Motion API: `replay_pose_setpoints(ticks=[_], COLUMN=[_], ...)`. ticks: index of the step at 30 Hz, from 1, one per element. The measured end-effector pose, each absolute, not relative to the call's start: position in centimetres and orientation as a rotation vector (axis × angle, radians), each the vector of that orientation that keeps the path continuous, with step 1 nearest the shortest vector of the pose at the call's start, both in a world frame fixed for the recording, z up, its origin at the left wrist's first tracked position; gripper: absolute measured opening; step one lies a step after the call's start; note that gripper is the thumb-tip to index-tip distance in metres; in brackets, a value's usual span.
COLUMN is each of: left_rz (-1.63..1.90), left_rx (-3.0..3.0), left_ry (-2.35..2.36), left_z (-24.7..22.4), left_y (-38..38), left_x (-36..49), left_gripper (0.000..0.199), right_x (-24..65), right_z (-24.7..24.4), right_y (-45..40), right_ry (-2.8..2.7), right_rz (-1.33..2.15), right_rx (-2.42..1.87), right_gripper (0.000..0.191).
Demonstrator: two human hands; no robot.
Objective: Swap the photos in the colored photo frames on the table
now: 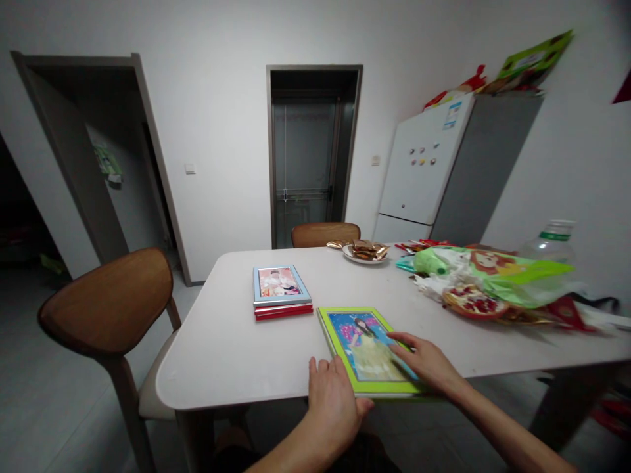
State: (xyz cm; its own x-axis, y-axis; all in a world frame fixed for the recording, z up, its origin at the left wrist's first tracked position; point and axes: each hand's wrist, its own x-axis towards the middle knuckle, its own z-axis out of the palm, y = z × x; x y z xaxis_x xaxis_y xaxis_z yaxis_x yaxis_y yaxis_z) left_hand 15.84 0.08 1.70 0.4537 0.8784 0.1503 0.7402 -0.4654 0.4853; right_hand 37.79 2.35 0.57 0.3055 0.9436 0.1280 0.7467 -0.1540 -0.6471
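A lime-green picture frame (362, 387) lies at the table's front edge, its near side reaching slightly past it. The picture inside shows a figure in a yellow dress on blue. My left hand (331, 401) is closed at the frame's near left corner, fingers along the side and thumb by the front edge. Across the right side comes my right hand (428, 364), its thumb and a finger at the border and over the picture; its other fingers are hidden. Just beyond, to the left, a light-blue picture frame (306, 299) is stacked on red-edged ones (283, 314).
Brown packets fill a white plate (367, 259) at the back. On the right are a green plastic bag (522, 279), a cut pomegranate (476, 302) and a clear bottle (549, 244). A wooden chair (108, 302) stands left of the table, another chair (325, 233) behind it.
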Motion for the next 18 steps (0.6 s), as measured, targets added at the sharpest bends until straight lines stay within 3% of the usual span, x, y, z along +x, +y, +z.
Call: replay_pose_setpoints(ticks=[5, 8, 12, 18], left_rz=[0.579, 0.659, 0.862, 1.081], left_rx=[2.327, 2.227, 1.973, 1.548], left_ry=[1.368, 1.335, 1.38, 1.432], left_z=[1.8, 1.2, 0.6, 0.1], left_y=[2.6, 3.5, 6.0, 10.9], left_x=[18.4, 17.3, 13.6, 8.2], left_gripper=[0.038, 0.041, 0.052, 0.034], right_x=[39.8, 38.4, 32.1, 21.3], right_z=[0.7, 1.2, 2.5, 3.0], right_y=[6.3, 8.0, 10.2, 14.3], right_ry=[-1.541, -1.652, -1.891, -2.195], right_rz=[0.322, 0.083, -0.076, -0.034], right_rx=[-2.077, -2.069, -1.834, -1.552], right_gripper=[0.041, 0.036, 0.036, 0.047])
